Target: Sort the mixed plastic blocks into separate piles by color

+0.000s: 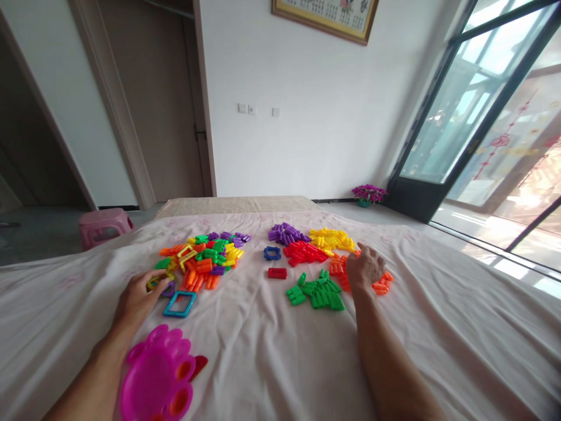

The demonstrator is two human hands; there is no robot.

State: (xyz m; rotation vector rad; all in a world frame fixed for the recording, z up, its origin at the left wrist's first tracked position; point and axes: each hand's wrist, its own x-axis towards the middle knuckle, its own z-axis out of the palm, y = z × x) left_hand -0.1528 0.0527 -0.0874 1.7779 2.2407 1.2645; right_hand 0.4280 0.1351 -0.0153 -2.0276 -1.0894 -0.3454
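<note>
My left hand (138,295) is closed at the left edge of a mixed heap of plastic building pieces (205,257), its fingers around a yellow piece (152,283). A purple ring-shaped piece (169,289) lies against those fingertips. Just to the right is a blue square frame (180,304). On the other side, my right hand (367,269) bends its fingers down over a pile of orange pieces (338,271); what they grip, if anything, is hidden. Separate piles of green (322,293), red (303,253), yellow (331,239) and purple pieces (287,234) lie left of it.
A pink paw-shaped tray (151,374) with orange hollows sits near my left forearm, a red piece (199,367) by its edge. Between the piles lie a dark blue square piece (272,253) and a red block (277,273). The cloth (258,351) is wrinkled. A pink stool (105,225) stands beyond.
</note>
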